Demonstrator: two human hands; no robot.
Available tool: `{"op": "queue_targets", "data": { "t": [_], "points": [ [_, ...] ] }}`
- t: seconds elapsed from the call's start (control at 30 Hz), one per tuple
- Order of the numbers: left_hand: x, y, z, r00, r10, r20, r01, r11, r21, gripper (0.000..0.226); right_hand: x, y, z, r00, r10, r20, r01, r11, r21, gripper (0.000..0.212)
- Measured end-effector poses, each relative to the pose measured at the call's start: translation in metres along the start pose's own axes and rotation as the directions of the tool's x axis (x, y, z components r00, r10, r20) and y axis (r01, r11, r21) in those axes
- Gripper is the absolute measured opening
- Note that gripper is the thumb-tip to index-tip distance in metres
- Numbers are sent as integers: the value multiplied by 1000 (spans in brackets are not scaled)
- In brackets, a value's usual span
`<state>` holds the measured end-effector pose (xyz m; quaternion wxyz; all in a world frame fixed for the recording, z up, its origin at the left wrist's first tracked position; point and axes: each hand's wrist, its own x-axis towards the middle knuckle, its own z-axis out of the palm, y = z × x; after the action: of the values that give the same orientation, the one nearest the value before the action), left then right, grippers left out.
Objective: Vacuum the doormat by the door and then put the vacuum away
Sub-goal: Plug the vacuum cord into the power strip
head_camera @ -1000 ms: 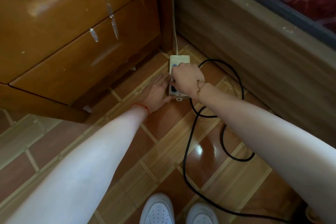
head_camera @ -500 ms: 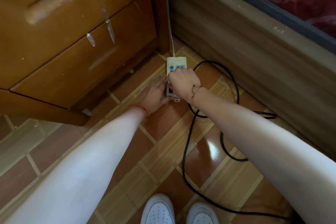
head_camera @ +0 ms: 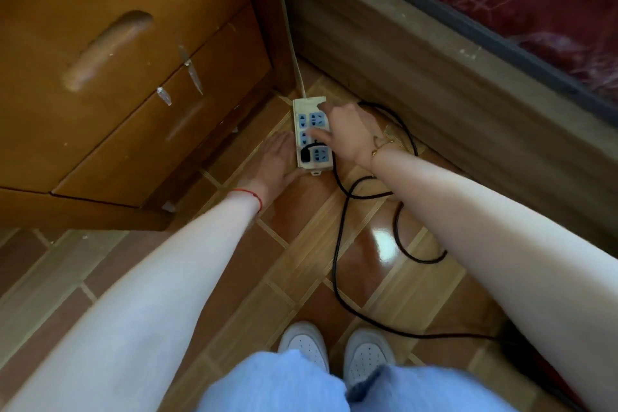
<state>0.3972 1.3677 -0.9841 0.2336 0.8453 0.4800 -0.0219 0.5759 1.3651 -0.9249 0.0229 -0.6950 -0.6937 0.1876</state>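
- White rectangular plastic power strip with blue sockets [head_camera: 311,135] lies on the glossy brown tiled floor [head_camera: 301,211], centre of frame, in the corner between the brown wooden drawer cabinet [head_camera: 133,77] at upper left and the wooden bed frame [head_camera: 418,43] at upper right.
- Black plug [head_camera: 305,154] sits in the strip's lower-left socket; black power cord [head_camera: 337,244] runs from it, loops over the floor right of centre and trails off toward lower right. Judged to be the vacuum's cord, so plugging-in looks done.
- Left hand [head_camera: 277,160], just left of the strip: grip flat and open, fingers straight, palm on the floor, thumb side against the strip's edge, holds nothing.
- Right hand [head_camera: 347,134], over the strip's right side: grip loose, fingers spread and extended onto the socket face, nothing held; whether it presses a switch, cannot tell.
- Task's things: vacuum not in view, doormat not in view, door not in view; only the cord shows.
- Progress: early, setup stage. Left to do, as judged: go to the mat, vacuum it, unplug, stow the vacuum.
- White perforated shoes [head_camera: 334,354] and light blue trousers [head_camera: 301,385] at bottom centre; person stands bent over the strip.
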Motion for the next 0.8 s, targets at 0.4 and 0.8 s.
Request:
{"op": "queue_targets", "data": {
  "t": [0.4, 0.8],
  "points": [
    [-58, 121, -186, 998, 4, 60, -15, 984, 176, 69, -126, -6, -188, 990, 142, -9, -142, 990, 23, 63],
    [-126, 293, -368, 974, 194, 120, -218, 947, 236, 63, -285, -25, -377, 923, 375, -81, -366, 924, 110, 66]
  ]
}}
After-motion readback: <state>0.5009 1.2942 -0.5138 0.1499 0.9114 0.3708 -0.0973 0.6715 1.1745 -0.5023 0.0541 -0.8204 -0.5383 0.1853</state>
